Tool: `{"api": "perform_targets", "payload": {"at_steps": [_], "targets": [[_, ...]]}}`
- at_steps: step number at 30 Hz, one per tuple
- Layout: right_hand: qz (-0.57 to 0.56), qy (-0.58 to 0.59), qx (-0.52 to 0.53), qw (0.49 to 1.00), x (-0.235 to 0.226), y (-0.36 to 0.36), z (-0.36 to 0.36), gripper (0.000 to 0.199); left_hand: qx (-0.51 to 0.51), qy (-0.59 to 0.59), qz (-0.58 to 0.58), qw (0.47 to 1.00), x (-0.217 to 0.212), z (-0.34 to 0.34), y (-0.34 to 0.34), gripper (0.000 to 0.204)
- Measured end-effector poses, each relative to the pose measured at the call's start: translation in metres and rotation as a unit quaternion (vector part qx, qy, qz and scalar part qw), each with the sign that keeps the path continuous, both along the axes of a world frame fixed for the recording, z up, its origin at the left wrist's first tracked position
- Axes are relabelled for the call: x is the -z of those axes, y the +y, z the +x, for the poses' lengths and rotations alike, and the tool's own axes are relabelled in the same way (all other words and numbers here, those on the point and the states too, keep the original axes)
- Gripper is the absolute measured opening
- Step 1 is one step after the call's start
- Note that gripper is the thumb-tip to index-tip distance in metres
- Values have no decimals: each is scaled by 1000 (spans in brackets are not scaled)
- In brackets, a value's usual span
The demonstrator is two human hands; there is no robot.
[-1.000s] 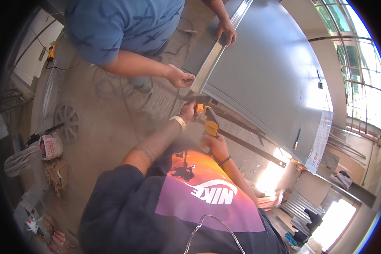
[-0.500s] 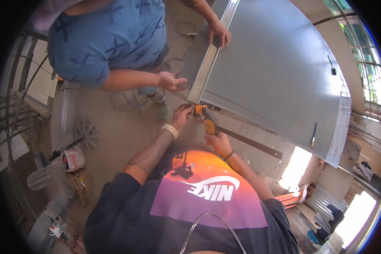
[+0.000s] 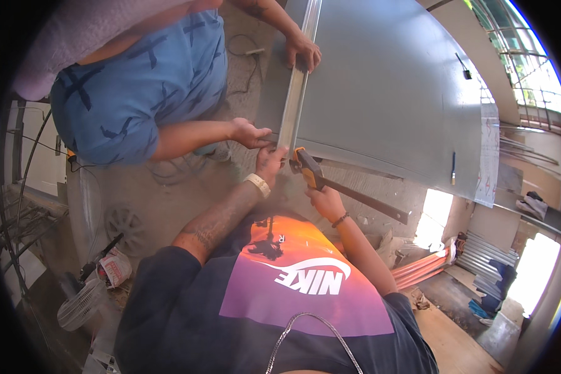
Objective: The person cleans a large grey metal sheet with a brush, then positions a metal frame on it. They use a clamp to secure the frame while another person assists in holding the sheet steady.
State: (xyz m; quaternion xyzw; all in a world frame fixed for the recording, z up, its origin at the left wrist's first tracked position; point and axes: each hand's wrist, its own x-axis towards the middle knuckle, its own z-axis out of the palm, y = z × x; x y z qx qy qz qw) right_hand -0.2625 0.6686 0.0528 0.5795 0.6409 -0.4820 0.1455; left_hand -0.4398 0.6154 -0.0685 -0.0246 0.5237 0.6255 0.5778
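Observation:
A long metal channel (image 3: pixel 299 93) lies across a large grey sheet-topped surface (image 3: pixel 380 93), its near end jutting over the edge. My left hand (image 3: pixel 270 163), with a pale band at the wrist, is closed around that near end, fingers along its side. In my right hand (image 3: pixel 325 202) is the grip of a black and orange bar clamp (image 3: pixel 310 169); its dark bar slants off to the right. The clamp's head is beside the channel end, apart from it. A co-worker's hand (image 3: pixel 303 53) presses on the channel farther up, and their other hand (image 3: pixel 250 133) is by its left side.
The co-worker in blue shorts (image 3: pixel 137 87) stands at the left. On the sheet lie a brush (image 3: pixel 454 168) and a dark tool (image 3: pixel 463 66). A fan (image 3: pixel 81 305) and a bag (image 3: pixel 115 268) are at lower left, orange pipes (image 3: pixel 421 268) at right.
My left hand has moved up onto the channel's end. The clamp has come off the channel end and shifted slightly right in my right hand. The whole view has shifted a little.

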Motion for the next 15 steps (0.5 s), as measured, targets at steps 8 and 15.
{"api": "perform_targets", "payload": {"at_steps": [8,15], "targets": [[-43,96,42,994,15,7,-4,32,-15,67,19,997,4,6,2,15],[-50,166,92,981,20,2,-4,27,-69,51,29,996,0,12,8,21]]}}
